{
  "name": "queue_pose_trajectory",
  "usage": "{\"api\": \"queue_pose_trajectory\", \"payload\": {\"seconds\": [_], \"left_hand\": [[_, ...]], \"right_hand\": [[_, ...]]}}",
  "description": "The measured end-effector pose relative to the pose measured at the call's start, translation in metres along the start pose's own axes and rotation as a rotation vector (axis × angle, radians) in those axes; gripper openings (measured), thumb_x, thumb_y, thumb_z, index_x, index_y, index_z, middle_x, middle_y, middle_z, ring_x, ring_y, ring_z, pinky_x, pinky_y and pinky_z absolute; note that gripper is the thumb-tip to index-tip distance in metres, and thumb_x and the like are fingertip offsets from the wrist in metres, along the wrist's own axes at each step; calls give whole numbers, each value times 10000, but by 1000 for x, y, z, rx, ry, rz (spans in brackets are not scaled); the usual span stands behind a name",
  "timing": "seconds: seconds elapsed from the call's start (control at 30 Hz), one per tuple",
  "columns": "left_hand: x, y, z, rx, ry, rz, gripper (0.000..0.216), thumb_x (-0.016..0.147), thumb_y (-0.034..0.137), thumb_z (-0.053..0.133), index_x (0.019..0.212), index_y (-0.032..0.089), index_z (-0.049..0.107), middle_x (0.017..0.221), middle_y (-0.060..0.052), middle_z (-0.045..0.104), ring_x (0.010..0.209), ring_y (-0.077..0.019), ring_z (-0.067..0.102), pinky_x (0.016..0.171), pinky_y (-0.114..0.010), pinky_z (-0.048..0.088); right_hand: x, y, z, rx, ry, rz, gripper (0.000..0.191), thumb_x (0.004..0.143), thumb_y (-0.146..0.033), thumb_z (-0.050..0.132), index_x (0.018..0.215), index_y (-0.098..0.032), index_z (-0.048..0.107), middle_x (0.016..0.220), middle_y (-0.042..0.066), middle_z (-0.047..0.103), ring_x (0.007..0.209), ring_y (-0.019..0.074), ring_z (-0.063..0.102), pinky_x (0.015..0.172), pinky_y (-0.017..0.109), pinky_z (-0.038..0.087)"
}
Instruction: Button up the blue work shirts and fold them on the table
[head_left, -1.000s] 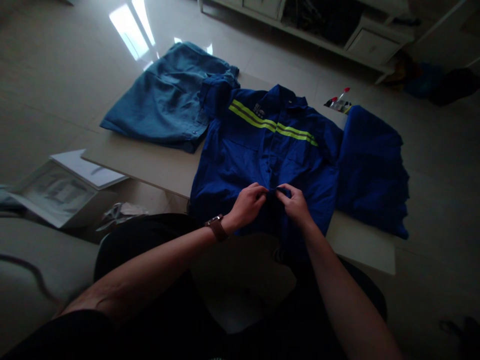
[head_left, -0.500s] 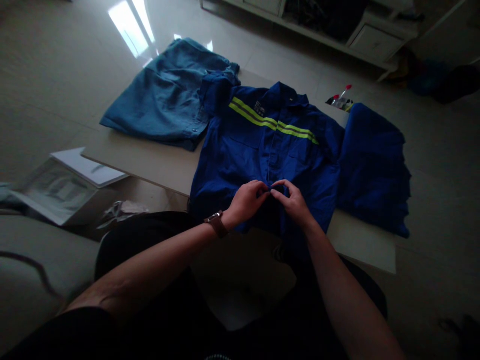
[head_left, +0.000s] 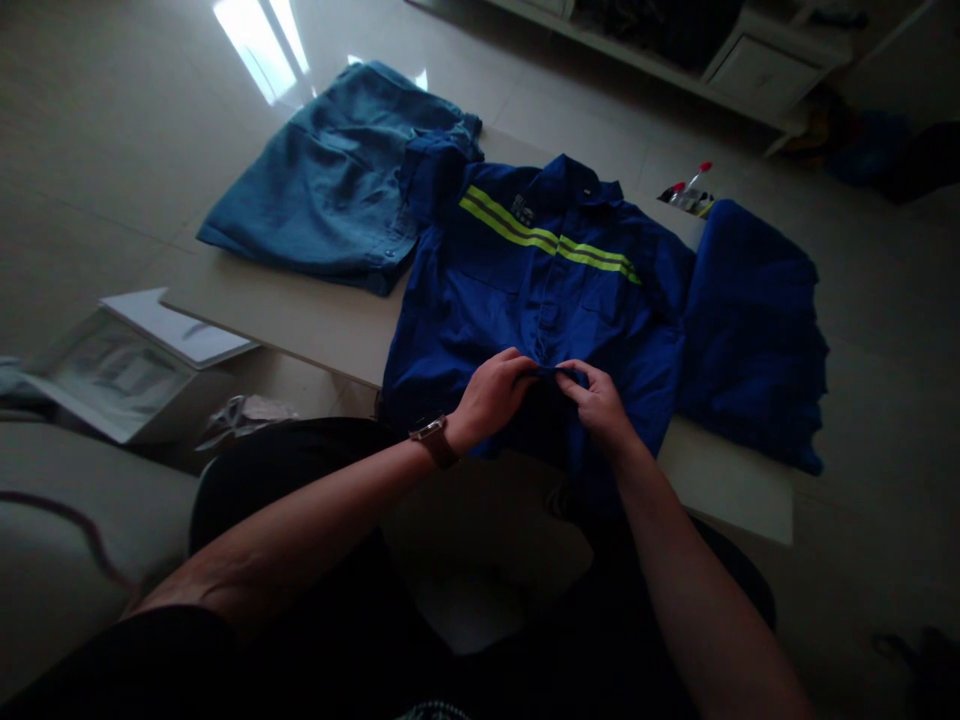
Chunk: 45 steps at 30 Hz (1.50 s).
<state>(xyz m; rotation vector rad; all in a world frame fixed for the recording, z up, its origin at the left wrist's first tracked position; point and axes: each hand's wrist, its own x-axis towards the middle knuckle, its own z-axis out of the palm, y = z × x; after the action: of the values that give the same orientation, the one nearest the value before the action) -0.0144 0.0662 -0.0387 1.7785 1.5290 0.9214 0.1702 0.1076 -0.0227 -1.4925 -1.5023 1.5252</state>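
Note:
A dark blue work jacket (head_left: 480, 290) with yellow-and-grey reflective stripes across its chest lies face up, its collar at the far end. Along its front opening, near the hem, my left hand (head_left: 499, 392) pinches the fabric edge. My right hand (head_left: 598, 405) grips the same edge a short way to the right, thumb and fingers closed on the cloth. Between the two hands a strip of hem is raised. Whether a button sits under the fingers is too dark to make out.
Light blue folded garment (head_left: 322, 190) lies left of the jacket on a pale board-like table (head_left: 300, 315). More dark blue cloth (head_left: 750, 340) lies at the right. Bottles with red caps (head_left: 694, 185) stand behind it. A white box (head_left: 142, 375) is on the floor at left, a cabinet (head_left: 761, 75) beyond.
My hands have moved slightly apart; my right hand has shifted a little right. A strip of jacket edge now shows between them. The view has tilted slightly.

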Motion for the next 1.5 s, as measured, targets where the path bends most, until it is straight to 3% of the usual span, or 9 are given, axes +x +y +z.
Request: {"api": "queue_pose_trajectory", "payload": {"seconds": [0.2,0.43,0.67,0.87,0.97,1.03,1.23,1.4,1.5], "left_hand": [[3,-1,2,21,-19,15,294,1013,172,528,1113,208,802,944,-64,632,785,-157,584,742,-289,484],[4,-3,5,25,-96,77,298,991,121,519,925,180,804,877,-58,608,756,-156,550,700,-283,436],[4,-1,3,6,-118,75,271,997,146,544,999,188,812,940,-70,655,802,-160,603,735,-287,471],[-1,2,-13,165,-254,109,242,919,142,630,1003,242,833,936,-72,696,839,-192,650,800,-327,505],[-4,0,-15,143,-298,127,226,877,126,648,941,235,835,896,-68,702,793,-186,655,777,-317,514],[-6,1,-13,135,-318,154,209,867,124,643,890,220,827,859,-70,698,770,-187,656,756,-313,514],[-10,7,-10,146,-458,235,208,759,75,649,782,213,802,790,-68,728,706,-189,663,684,-298,489],[-8,4,-10,243,-573,151,144,791,255,726,653,217,743,639,-53,683,585,-183,618,580,-293,415],[-5,2,-10,279,-438,-4,355,884,464,703,645,202,692,633,-57,658,583,-184,601,571,-298,393]], "right_hand": [[3,1,-5,-109,63,-69,324,756,-525,688,850,-215,680,704,-3,589,661,167,488,648,305,393],[-2,-1,4,-341,208,-203,203,839,-396,630,857,-209,708,680,-1,594,613,162,443,631,310,362],[-3,-2,12,-470,315,-327,166,904,-345,585,895,-216,689,888,63,710,741,203,556,733,337,432],[3,1,-29,-680,484,-227,45,792,-261,624,762,-242,597,730,35,599,741,222,526,726,363,418],[0,5,-48,-968,417,-188,61,722,-193,655,755,-225,616,881,118,667,951,309,557,865,453,409],[-2,8,-46,-1061,371,-241,178,748,-161,620,913,-196,679,1055,169,697,1104,354,549,971,507,378],[3,25,2,-868,127,-334,356,896,-333,595,1204,-173,677,1210,170,724,1171,333,607,1018,481,429],[15,33,8,-562,140,-201,279,891,-307,509,1008,-206,742,1052,125,776,981,285,688,910,404,503],[18,28,4,-299,144,-133,264,824,-402,549,886,-214,724,839,54,747,811,242,667,769,350,512]]}}
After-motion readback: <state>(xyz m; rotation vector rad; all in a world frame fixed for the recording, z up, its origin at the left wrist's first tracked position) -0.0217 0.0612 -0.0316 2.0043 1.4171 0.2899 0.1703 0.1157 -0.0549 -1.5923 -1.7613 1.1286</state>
